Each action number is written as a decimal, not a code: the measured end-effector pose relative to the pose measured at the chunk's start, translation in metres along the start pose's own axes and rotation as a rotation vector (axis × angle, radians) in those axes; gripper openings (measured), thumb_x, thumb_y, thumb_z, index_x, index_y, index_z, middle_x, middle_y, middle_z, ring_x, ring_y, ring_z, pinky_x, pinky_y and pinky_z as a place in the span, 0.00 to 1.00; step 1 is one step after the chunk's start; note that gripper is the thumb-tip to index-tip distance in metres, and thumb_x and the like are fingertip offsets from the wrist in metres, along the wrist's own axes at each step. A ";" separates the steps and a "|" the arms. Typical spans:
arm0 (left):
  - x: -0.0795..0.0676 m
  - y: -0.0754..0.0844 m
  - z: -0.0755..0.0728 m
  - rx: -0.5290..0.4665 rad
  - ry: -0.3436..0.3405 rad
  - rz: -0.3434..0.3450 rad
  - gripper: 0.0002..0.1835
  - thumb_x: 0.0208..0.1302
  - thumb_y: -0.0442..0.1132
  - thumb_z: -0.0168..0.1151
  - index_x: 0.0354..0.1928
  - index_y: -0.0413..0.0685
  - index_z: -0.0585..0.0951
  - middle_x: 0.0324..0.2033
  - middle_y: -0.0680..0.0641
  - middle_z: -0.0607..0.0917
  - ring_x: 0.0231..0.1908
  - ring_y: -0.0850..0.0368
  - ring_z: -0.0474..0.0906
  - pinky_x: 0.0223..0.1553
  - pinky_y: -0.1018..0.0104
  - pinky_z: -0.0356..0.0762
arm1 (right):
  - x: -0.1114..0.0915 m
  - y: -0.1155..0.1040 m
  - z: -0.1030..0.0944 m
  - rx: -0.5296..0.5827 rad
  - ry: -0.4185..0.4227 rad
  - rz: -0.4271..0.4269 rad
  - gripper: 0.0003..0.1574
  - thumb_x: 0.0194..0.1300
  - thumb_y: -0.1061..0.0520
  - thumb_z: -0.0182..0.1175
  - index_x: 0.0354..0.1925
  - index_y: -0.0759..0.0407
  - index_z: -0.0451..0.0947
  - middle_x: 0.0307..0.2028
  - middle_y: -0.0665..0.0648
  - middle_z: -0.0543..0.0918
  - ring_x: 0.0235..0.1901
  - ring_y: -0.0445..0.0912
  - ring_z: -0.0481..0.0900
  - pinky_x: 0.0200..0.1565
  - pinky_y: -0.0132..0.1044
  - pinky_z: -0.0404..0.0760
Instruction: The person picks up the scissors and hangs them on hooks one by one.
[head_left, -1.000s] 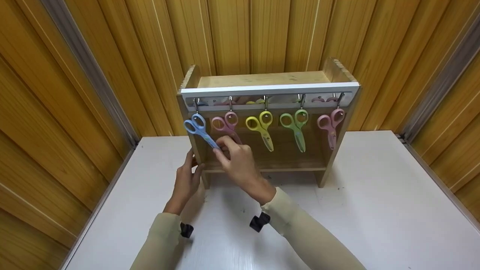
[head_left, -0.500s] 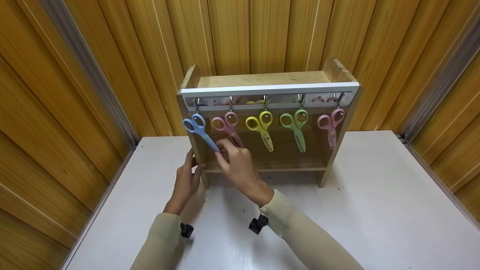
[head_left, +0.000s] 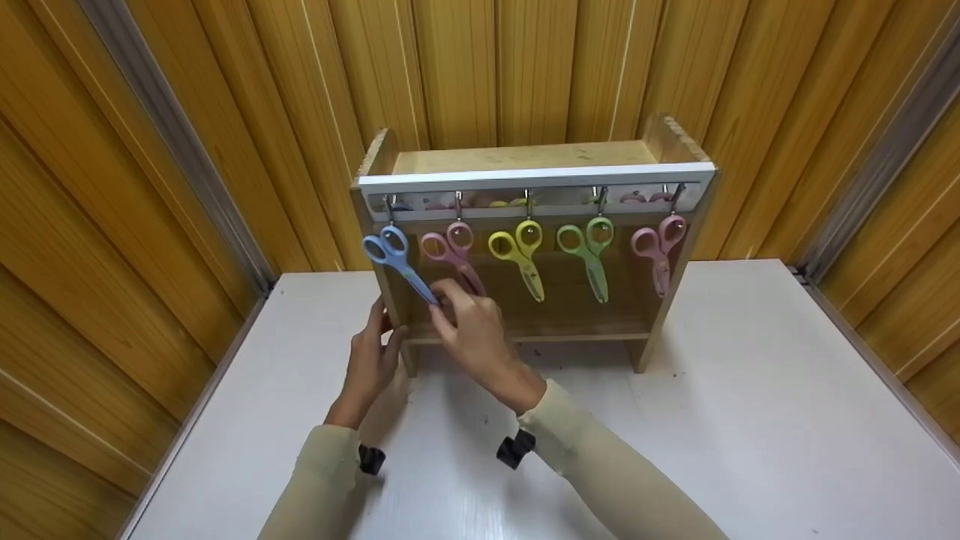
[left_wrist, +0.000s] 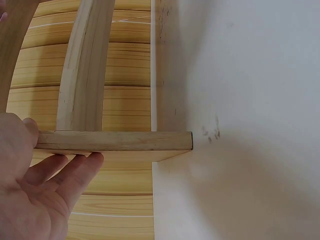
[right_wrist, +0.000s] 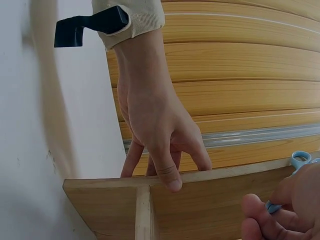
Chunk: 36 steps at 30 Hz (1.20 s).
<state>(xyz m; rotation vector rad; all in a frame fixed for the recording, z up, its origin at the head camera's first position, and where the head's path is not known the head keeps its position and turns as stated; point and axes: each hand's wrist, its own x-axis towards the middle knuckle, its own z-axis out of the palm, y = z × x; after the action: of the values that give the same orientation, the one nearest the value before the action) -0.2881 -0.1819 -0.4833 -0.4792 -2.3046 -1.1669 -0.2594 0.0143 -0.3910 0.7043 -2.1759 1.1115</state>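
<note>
A pair of blue scissors [head_left: 403, 264] hangs by one handle loop from the leftmost hook of a small wooden shelf [head_left: 525, 155]. My right hand [head_left: 478, 330] pinches its blade tip between thumb and fingers, drawing the blades aslant toward the right. In the right wrist view, only a bit of blue [right_wrist: 272, 207] shows between those fingertips. My left hand [head_left: 368, 361] grips the shelf's left side panel [left_wrist: 115, 140] low down, thumb on one face and fingers on the other. Just behind my right fingers hang pink scissors [head_left: 454, 251], partly covered by them.
Further right on the hooks hang yellow scissors [head_left: 527, 259], green scissors [head_left: 592, 255] and another pink pair [head_left: 660, 251]. A metal strip [head_left: 536, 177] carries the hooks. The shelf stands on a white table [head_left: 750, 390] before a wood-panelled wall [head_left: 532, 67].
My right hand has shifted slightly down with the blue scissors' tip, uncovering a little more of the pink blades. My left hand keeps its hold on the side panel.
</note>
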 end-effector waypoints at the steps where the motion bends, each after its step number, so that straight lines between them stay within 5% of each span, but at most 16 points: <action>1: 0.000 0.000 0.000 0.000 -0.002 -0.004 0.34 0.75 0.32 0.59 0.78 0.45 0.59 0.63 0.34 0.80 0.56 0.40 0.84 0.52 0.46 0.85 | 0.000 0.000 0.000 -0.002 -0.002 0.003 0.08 0.67 0.64 0.67 0.45 0.60 0.82 0.34 0.55 0.90 0.34 0.44 0.88 0.36 0.39 0.88; 14: 0.002 0.000 0.001 0.020 0.008 0.034 0.33 0.75 0.31 0.59 0.77 0.42 0.59 0.61 0.31 0.80 0.54 0.38 0.84 0.49 0.46 0.86 | -0.003 0.002 -0.002 -0.047 0.002 -0.005 0.12 0.67 0.64 0.68 0.49 0.59 0.82 0.39 0.58 0.90 0.33 0.47 0.87 0.36 0.41 0.88; 23: 0.000 0.000 0.001 0.011 0.000 0.039 0.34 0.76 0.32 0.59 0.78 0.42 0.58 0.62 0.32 0.80 0.54 0.38 0.84 0.51 0.46 0.85 | -0.010 0.009 -0.007 -0.056 -0.071 -0.030 0.14 0.68 0.63 0.68 0.51 0.60 0.82 0.40 0.57 0.90 0.35 0.46 0.88 0.38 0.39 0.89; 30: 0.000 0.003 -0.001 0.000 -0.033 -0.046 0.34 0.77 0.35 0.57 0.79 0.48 0.56 0.65 0.36 0.78 0.58 0.41 0.82 0.54 0.47 0.84 | -0.029 0.020 -0.029 -0.085 -0.188 -0.165 0.17 0.70 0.58 0.67 0.55 0.59 0.81 0.47 0.56 0.88 0.41 0.47 0.89 0.44 0.35 0.88; 36: 0.001 0.002 -0.001 -0.024 -0.053 -0.093 0.35 0.78 0.35 0.57 0.80 0.49 0.55 0.68 0.36 0.75 0.60 0.41 0.80 0.55 0.48 0.84 | -0.049 0.038 -0.060 -0.172 -0.204 -0.296 0.19 0.67 0.57 0.71 0.55 0.57 0.82 0.48 0.53 0.87 0.38 0.43 0.87 0.39 0.31 0.87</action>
<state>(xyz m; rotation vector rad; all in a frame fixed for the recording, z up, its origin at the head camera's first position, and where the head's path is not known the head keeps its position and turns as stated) -0.2875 -0.1813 -0.4810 -0.4202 -2.3834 -1.2413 -0.2356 0.0933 -0.4170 1.0578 -2.2088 0.7185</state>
